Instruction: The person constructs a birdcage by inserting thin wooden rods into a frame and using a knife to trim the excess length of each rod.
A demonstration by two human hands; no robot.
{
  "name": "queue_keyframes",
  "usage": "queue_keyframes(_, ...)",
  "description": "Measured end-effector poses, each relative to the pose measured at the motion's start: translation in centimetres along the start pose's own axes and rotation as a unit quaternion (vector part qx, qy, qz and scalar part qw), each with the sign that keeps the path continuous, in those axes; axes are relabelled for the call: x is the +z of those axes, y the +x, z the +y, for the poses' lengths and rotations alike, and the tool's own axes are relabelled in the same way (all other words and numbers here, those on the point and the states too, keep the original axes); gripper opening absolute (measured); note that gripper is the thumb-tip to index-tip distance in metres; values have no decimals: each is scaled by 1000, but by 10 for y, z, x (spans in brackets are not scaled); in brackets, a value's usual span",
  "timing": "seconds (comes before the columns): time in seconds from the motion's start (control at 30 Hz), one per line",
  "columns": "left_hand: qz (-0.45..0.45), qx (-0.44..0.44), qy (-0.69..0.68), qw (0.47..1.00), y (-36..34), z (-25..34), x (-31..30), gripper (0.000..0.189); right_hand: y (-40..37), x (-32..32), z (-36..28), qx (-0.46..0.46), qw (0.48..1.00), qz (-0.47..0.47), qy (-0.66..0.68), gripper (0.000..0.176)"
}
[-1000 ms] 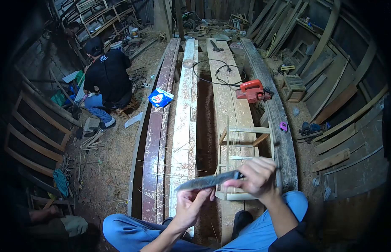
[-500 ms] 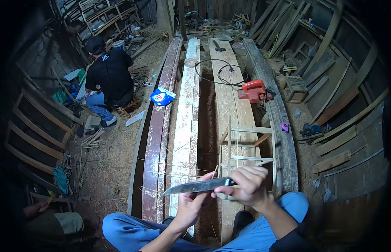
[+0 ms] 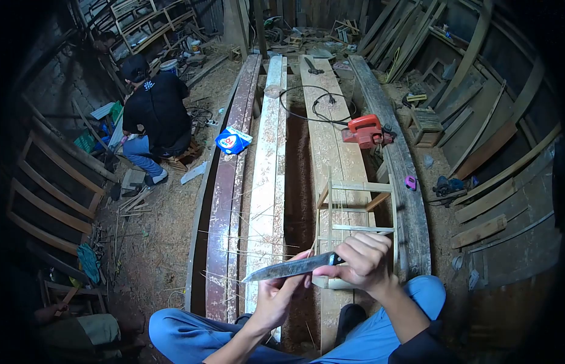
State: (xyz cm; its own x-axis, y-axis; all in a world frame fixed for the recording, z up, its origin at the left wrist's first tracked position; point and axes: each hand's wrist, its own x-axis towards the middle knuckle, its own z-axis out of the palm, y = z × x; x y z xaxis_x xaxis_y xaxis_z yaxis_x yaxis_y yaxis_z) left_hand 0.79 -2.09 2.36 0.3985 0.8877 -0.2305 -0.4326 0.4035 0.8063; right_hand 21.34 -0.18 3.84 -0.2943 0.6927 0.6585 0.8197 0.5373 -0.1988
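My right hand is closed around the dark handle of a knife. Its long blade points left and crosses above my left hand. The fingers of that hand are pinched on a thin wooden strip, whose upper end shows above the blade; the blade hides part of the grip. Whether the edge touches the strip I cannot tell. Several slender strips lie across the boards left of my hands. Just beyond my right hand stands a small light wooden frame.
Long planks with gaps between them run away from me. On them are a red power planer with a black cord, a blue packet and a pink tape measure. At left a co-worker sits low. Shavings cover the floor.
The knife and my right hand have shifted slightly to the right, with the blade drawn a little across my left hand. My left hand stays nearly in place.
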Motion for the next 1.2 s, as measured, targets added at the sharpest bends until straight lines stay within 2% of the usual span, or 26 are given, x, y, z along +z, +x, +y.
queue_keyframes(0.3,0,-3,11,1000,5,9,0,35,1,-1,17,-21,998,37,-52,60)
queue_keyframes(0.37,-5,3,14,1000,0,8,-3,34,0,-5,29,100,989,64,-85,61)
queue_keyframes(0.4,-11,9,16,1000,-3,8,-4,33,-2,-18,42,218,971,29,-94,58)
queue_keyframes(0.47,-6,28,36,999,-5,6,0,32,2,-37,60,237,957,129,-104,53)
queue_keyframes(0.57,28,16,18,999,-4,12,-4,34,-2,-33,52,196,966,156,-60,58)
queue_keyframes(0.67,11,20,4,1000,-2,16,-4,36,-3,-21,19,78,995,39,-52,59)
queue_keyframes(0.73,6,11,4,1000,-3,11,-5,38,-4,-4,3,28,999,35,-2,58)
queue_keyframes(0.8,3,13,2,1000,-4,8,-2,38,2,1,-6,14,999,29,10,56)
queue_keyframes(0.83,-53,-1,-31,998,-4,7,-13,40,3,2,-9,-1,1000,20,23,56)
queue_keyframes(0.93,-1,-20,20,1000,-8,2,-7,41,-1,6,-12,2,999,-6,46,57)
queue_keyframes(1.0,-9,-46,8,999,-10,4,-7,44,-3,6,-11,6,999,-3,52,56)
queue_keyframes(1.2,-62,-20,19,998,-9,2,-10,44,-1,-4,-9,-6,999,-19,39,56)
